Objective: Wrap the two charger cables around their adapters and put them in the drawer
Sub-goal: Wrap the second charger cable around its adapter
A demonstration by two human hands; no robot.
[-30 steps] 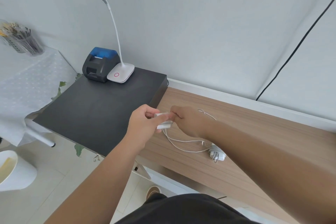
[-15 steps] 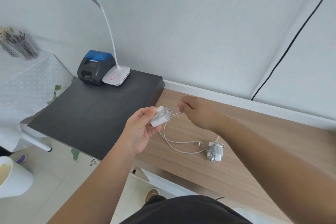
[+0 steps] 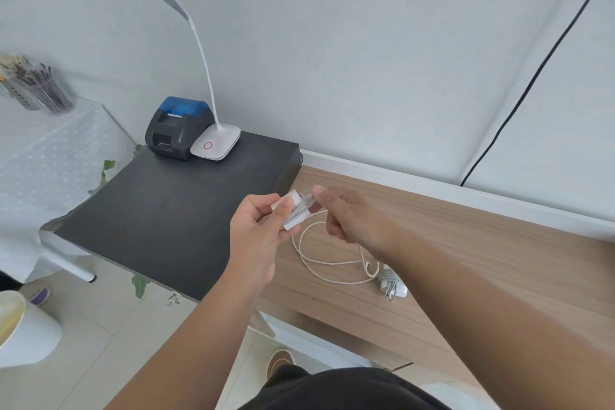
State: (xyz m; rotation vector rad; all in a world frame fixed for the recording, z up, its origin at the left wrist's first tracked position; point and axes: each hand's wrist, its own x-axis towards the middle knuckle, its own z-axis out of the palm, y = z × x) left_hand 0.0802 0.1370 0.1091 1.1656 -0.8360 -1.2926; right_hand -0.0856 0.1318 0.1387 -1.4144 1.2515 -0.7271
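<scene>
My left hand (image 3: 258, 230) holds a small white adapter (image 3: 297, 212) above the seam between the black desk and the wooden desk. My right hand (image 3: 346, 215) is right beside it and pinches the adapter's thin white cable (image 3: 327, 261) against the adapter. The rest of that cable hangs down and loops loosely on the wooden desk (image 3: 466, 253). A second white adapter (image 3: 392, 284), with its cable wound around it, lies on the wood near the front edge, just under my right forearm. No drawer is in view.
A black desk top (image 3: 159, 220) lies to the left, carrying a blue-topped printer (image 3: 176, 126) and a white gooseneck lamp (image 3: 216, 141) at its back. Further left is a cloth-covered table with a pen holder (image 3: 43, 93). A white bin (image 3: 23, 329) stands on the floor.
My left hand has lifted and turned the adapter. My right hand pulled back a little, then came in close again with the cable. The loose loop on the wood has shifted.
</scene>
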